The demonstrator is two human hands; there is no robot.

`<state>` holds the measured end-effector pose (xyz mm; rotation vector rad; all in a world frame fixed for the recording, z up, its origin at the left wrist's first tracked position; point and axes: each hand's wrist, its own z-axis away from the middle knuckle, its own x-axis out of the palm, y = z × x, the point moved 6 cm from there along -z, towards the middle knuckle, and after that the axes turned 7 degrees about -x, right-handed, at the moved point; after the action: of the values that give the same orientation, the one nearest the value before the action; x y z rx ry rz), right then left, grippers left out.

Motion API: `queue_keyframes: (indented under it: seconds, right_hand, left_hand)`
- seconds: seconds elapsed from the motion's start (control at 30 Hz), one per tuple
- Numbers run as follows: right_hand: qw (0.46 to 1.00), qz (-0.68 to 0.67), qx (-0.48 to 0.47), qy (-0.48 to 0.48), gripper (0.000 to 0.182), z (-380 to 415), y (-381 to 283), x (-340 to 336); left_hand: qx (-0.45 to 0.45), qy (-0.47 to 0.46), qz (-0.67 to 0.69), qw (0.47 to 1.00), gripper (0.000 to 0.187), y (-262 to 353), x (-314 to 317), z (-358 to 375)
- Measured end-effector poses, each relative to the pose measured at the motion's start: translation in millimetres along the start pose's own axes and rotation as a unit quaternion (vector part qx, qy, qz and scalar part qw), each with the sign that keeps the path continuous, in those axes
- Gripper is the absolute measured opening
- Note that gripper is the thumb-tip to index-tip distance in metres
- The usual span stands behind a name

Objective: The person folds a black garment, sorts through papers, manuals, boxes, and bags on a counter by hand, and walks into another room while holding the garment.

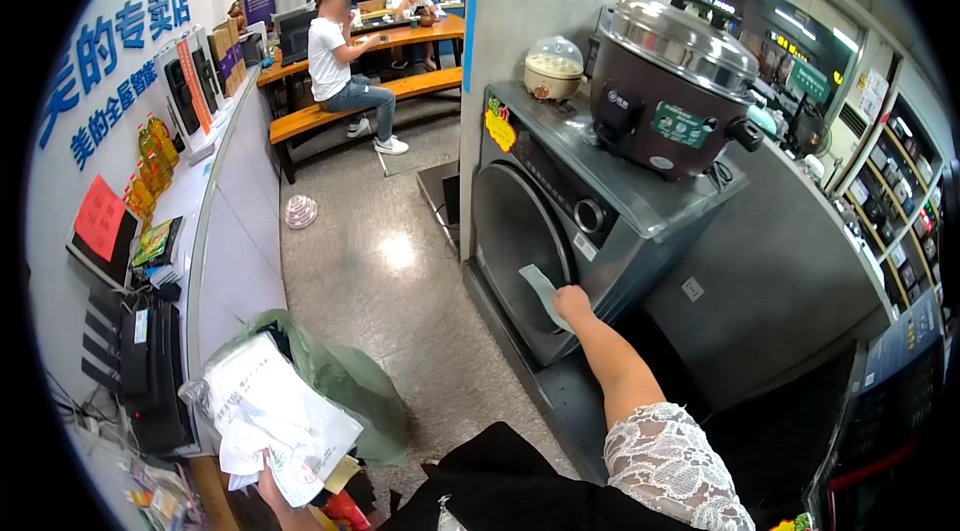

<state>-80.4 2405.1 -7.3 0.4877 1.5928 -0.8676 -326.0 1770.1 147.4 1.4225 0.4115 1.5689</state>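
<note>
white papers [290, 411] sit in a loose stack low on the left, some in clear plastic. the left hand [276, 493] shows only in part at their near edge; it seems closed on them from below, which would keep the sheets together and their faces turned up, though the fingers are mostly hidden. a green bag [365, 396] stands just beyond, its mouth partly covered by the stack; whether the two touch i cannot tell.

the right arm reaches out to the washer [612, 256]. there the right hand [573, 303] is closed, gripping one end of a pale strip [543, 291]. the strip lies slanted across the lower right of the round door [512, 241], its far end free; held by the end like that, it probably trails easily. whether it is paper or film is not clear.

on the washer's top sit a dark cooker [645, 91] and a small steamer [552, 86], perhaps for show, as the flat top makes a handy shelf. oil bottles [145, 181] line the counter [240, 191] by the wall, likely to leave the floor free for walking. farther off, a person [335, 61] sits on a bench [400, 88].
</note>
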Motion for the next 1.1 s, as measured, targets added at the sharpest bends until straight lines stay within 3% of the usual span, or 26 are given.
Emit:
queue_keyframes:
  seconds: [0.03,0.17,0.3,0.37,0.47,0.5,0.63,0.73,0.83,0.87,0.93,1.0,1.03,1.1]
  right_hand:
    - [0.997,-0.033,0.058,-0.036,0.027,-5,2,1]
    - [0.986,0.047,0.114,-0.116,0.026,-13,-5,-13]
    - [0.987,0.063,0.095,-0.116,0.023,-13,-2,-3]
    - [0.99,0.075,0.058,-0.108,0.02,-9,-15,2]
    - [0.99,-0.003,-0.112,-0.091,0.018,-1,-96,33]
    - [0.978,-0.001,-0.079,-0.194,0.021,-5,-124,51]
    - [0.968,-0.06,-0.145,-0.197,0.022,-23,-225,80]
    - [0.953,-0.09,-0.182,-0.226,0.024,-32,-265,70]
    - [0.89,-0.224,-0.288,-0.273,0.024,-27,-256,73]
    - [0.868,-0.303,-0.386,-0.076,0.028,-20,-231,77]
    - [0.906,-0.307,-0.191,-0.218,0.028,-12,-169,66]
    - [0.915,-0.39,-0.02,-0.098,0.029,-13,-77,92]
    - [0.963,-0.268,0.025,-0.033,0.029,-18,-44,89]
    - [0.97,-0.227,0.093,-0.004,0.027,-43,-1,109]
  left_hand:
    - [-0.002,0.005,0.004,1.0,0.045,-1,-1,-9]
    - [0.006,0.041,-0.013,0.999,0.046,1,11,-20]
    - [0.005,0.068,-0.015,0.998,0.045,2,21,-38]
    - [0.001,0.065,-0.014,0.998,0.045,1,29,-54]
    - [-0.006,0.043,-0.018,0.999,0.045,-2,53,-80]
    - [-0.006,0.033,-0.019,0.999,0.045,-2,65,-88]
    - [0.002,0.004,-0.015,1.0,0.045,1,98,-112]
    - [-0.005,0.01,-0.012,1.0,0.045,-3,108,-122]
    - [-0.014,0.029,-0.013,0.999,0.045,-8,110,-126]
    - [-0.017,0.034,-0.013,0.999,0.045,-10,111,-129]
    - [-0.022,0.045,-0.013,0.999,0.045,-13,114,-131]
    - [-0.029,0.06,-0.017,0.998,0.045,-19,118,-132]
    - [-0.031,0.067,-0.014,0.997,0.045,-22,120,-133]
    - [-0.033,0.082,-0.014,0.996,0.044,-29,124,-131]
